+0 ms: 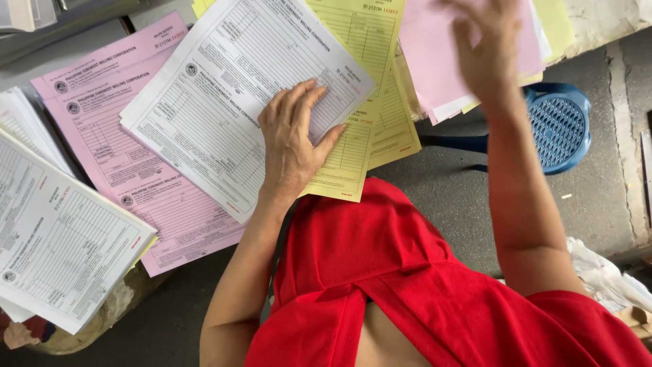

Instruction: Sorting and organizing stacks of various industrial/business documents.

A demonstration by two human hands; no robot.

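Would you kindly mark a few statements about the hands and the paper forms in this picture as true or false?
1. The left hand rests flat on the white forms. True.
2. The right hand holds a pen. False: it is raised at the pink sheets, blurred, with no pen in view.
3. Yellow forms lie under the white ones. True.
4. The blue stool stands on the forms. False: it stands on the grey floor, beside the papers.
5. The pink forms lie left of the left hand. True.

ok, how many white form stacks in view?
2: one white stack under the left hand, another white stack at lower left. More may be hidden under the pink sheets by the right hand.
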